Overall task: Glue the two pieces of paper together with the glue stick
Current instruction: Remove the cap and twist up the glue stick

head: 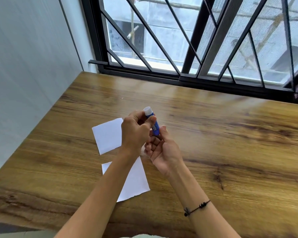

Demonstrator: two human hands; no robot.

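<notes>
The near sheet of paper (pixel 134 182) is lying on the wooden table (pixel 230 143), partly under the left forearm. Above it, both hands are holding the blue glue stick (pixel 155 127) upright: the left hand (pixel 136 133) is pinching its upper end below the white tip, the right hand (pixel 163 152) is gripping its base. The far sheet of paper (pixel 107 136) is lying just beyond, apart from the near one. A black cord bracelet (pixel 196 207) is circling the right wrist.

Wooden table (pixel 213 117) beneath a black-barred window (pixel 187 40), pale wall (pixel 24 66) alongside
</notes>
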